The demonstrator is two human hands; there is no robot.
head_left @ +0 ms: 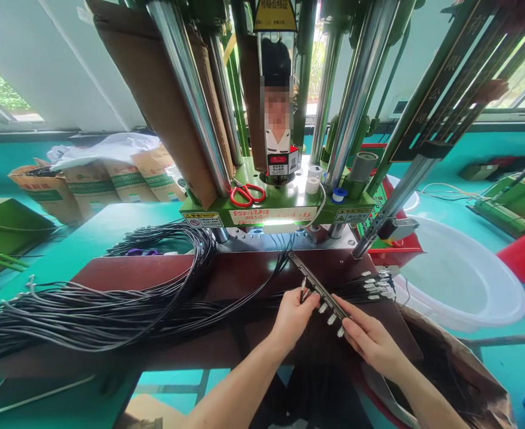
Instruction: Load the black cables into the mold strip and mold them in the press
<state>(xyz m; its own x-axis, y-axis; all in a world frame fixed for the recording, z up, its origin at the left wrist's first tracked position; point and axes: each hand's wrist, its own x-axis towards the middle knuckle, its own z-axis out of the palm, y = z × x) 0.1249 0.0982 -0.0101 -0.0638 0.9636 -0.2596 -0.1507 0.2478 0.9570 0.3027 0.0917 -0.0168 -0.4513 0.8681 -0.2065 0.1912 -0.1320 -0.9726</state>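
A long narrow metal bar (318,281) slants from the press down toward the right, with several cable ends with silvery connectors (332,319) sticking out along its lower side. My left hand (297,310) pinches a black cable end with a metal plug (304,288) against the bar's middle. My right hand (366,331) is closed round the bar's lower right end, thumb on top. Black cables (275,268) run from the bar's upper end back to the left.
Bundled black cables (83,316) cover the left of the brown table (132,271). More connector ends (381,285) lie at right. The green press (289,208) stands ahead, with red scissors (247,195) on it. A white tub (463,274) and lined bin (450,369) are at right.
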